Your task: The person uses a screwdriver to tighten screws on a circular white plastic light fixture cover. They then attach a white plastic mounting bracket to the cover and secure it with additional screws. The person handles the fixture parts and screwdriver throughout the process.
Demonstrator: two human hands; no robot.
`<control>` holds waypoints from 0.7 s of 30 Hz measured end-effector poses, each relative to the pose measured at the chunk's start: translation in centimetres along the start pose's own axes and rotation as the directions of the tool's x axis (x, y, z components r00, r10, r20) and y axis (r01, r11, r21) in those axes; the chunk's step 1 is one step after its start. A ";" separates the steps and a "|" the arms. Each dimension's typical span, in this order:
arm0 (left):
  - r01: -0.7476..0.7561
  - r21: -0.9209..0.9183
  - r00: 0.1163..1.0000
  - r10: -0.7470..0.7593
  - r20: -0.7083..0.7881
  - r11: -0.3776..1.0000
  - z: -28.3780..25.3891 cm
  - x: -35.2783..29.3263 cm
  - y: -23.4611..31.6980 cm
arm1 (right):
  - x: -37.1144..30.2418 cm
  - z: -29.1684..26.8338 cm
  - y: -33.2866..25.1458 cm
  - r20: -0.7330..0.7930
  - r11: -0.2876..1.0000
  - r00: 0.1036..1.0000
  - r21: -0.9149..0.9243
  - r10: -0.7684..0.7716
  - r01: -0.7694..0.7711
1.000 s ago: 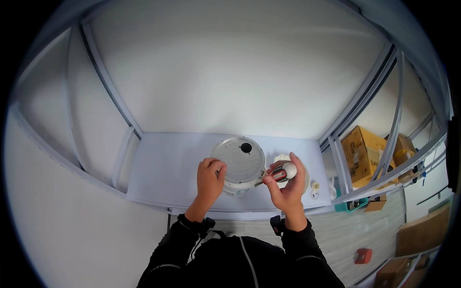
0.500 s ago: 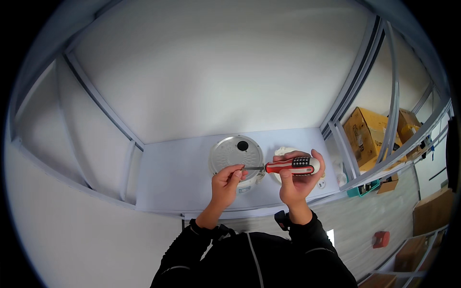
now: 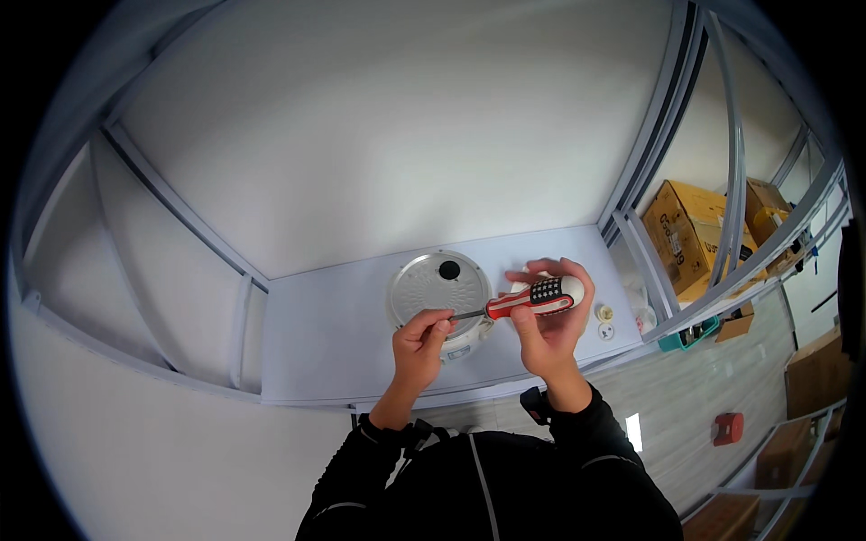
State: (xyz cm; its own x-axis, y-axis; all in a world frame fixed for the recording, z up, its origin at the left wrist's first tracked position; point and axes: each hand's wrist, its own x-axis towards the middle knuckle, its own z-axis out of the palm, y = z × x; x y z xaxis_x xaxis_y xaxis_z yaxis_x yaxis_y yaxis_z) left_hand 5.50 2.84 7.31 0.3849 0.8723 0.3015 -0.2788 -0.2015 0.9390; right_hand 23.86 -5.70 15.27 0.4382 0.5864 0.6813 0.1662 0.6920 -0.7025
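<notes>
A screwdriver (image 3: 541,298) with a red, white and black star-patterned handle is held level above the table between my two hands. My right hand (image 3: 555,338) has its handle between thumb and fingers. The thumb and fingers of my left hand (image 3: 419,347) pinch the end of its metal shaft. Whether a small bit or screw is also in that pinch, I cannot tell. Just beyond my left hand stands a round appliance (image 3: 428,275) with a silver, vented metal face up and a black disc on it. Something white behind my right hand is mostly hidden.
On the white table (image 3: 316,334), two small round parts (image 3: 605,323) lie near the right end. A grey metal frame (image 3: 649,261) rises there. Beyond it are cardboard boxes (image 3: 690,239) and a teal basket (image 3: 690,335); a red stool (image 3: 728,429) stands on the floor.
My right hand has turned the screwdriver so that its handle end tilts further up and away, with the fingers more spread. My left hand still pinches the shaft. The view has shifted slightly.
</notes>
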 end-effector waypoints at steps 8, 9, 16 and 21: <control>-0.144 0.100 0.988 0.137 0.066 0.985 -1.3 0.0 0.8 | 0.8 -0.3 -1.1 0.090 0.984 0.981 0.041 0.170 -0.174; -0.158 0.089 0.986 0.152 0.074 0.983 -1.3 0.0 0.7 | 0.8 -0.3 -1.1 0.097 0.982 0.979 0.046 0.177 -0.182; -0.255 0.364 0.962 0.197 0.188 0.896 -1.8 0.2 1.0 | 0.3 0.0 -0.6 0.103 0.973 0.968 -0.011 0.228 -0.229; -0.290 0.390 0.953 0.227 0.201 0.874 -2.1 0.1 0.6 | -0.2 0.8 -0.5 0.125 0.967 0.958 -0.034 0.256 -0.254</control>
State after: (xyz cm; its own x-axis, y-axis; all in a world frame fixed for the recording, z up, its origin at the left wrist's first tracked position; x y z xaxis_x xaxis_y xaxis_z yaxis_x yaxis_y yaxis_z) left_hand 3.55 3.69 7.53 0.4805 0.6959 0.5337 -0.0126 -0.6030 0.7976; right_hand 23.00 -5.89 15.66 0.3519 0.7922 0.4986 0.0797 0.5054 -0.8592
